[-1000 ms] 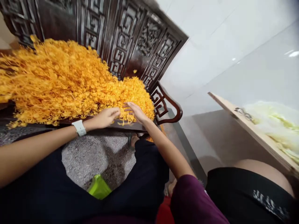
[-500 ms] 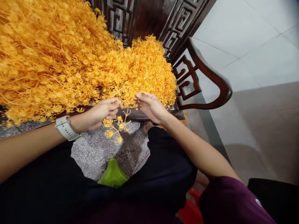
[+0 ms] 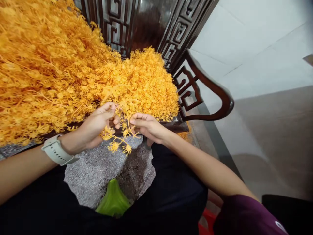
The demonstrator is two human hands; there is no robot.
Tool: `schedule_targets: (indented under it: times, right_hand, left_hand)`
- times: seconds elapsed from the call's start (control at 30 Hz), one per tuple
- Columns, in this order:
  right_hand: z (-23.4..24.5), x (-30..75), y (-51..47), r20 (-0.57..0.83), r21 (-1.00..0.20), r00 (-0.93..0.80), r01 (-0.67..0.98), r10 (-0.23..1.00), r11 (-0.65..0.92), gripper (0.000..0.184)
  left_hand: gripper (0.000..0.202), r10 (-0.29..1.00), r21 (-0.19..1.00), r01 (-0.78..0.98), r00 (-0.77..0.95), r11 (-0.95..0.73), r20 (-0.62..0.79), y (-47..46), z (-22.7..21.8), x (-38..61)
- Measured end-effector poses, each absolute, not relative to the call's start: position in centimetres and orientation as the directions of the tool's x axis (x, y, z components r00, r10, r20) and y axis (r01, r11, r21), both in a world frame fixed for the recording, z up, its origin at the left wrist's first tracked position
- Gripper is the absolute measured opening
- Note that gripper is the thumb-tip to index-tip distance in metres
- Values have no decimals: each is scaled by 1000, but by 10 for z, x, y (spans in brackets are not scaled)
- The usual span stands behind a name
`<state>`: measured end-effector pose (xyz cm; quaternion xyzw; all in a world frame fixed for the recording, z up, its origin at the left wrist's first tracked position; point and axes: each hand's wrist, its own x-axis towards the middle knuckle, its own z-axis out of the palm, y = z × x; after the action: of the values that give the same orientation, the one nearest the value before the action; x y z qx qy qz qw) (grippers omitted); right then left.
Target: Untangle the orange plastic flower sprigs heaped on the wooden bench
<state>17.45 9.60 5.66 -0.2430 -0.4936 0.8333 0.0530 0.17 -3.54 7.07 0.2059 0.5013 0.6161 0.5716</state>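
Note:
Between my hands hangs a yellow-orange artificial flower sprig (image 3: 117,140), with thin branching stems and small spidery heads. My left hand (image 3: 100,120), with a pale watch band (image 3: 58,150) at the wrist, pinches its stem between thumb and forefinger. To the right, my right hand (image 3: 148,126) has thumb and index finger closed on one of its thin branches. Some heads dangle below my left fingers, over the gap between my knees. Just behind the hands rises a big heap of the same yellow sprigs (image 3: 73,71), whose colour blends with the upper stems.
The heap lies on a dark carved wooden bench (image 3: 176,125) with a latticed back and a curved armrest (image 3: 227,104) at right. Below are speckled stone flooring (image 3: 95,169) and a green plastic object (image 3: 113,199). Something red (image 3: 207,222) shows low at right.
My right hand has come down and left, from the upper stem to a lower branch of the sprig. My left hand stays pinched on the stem. The view has shifted slightly.

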Motion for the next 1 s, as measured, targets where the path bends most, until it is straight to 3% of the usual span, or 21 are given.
schedule_targets:
  times: [0.17,0.33,0.43,0.63,0.8,0.9,1.0]
  right_hand:
    - [66,172,118,-285,-837,-835,-23,471,-547,11]
    - [62,170,106,-354,-778,-914,169,200,-605,33]
    - [62,167,96,-339,-750,-926,161,164,-642,34]
    - [69,165,102,-299,-727,-896,-9,329,-686,18]
    - [71,167,116,-367,-666,-827,-86,426,-741,12]
    - [71,168,129,-334,-756,-718,-183,610,-629,16]
    - [68,171,142,-180,-889,-616,-231,767,-394,21]
  left_hand:
    - [16,888,830,-548,-328,100,-324,-31,76,-10]
    - [20,919,801,-598,-296,35,-261,-27,80,-3]
    - [19,914,791,-612,-313,14,-258,-23,83,1]
    - [12,929,835,-546,-274,64,-250,-22,93,0]
    - [19,931,876,-438,-196,199,-309,-30,88,5]
    - [17,938,912,-282,-90,299,-335,-37,79,11]
    - [24,962,960,-63,23,272,-271,-44,73,17]
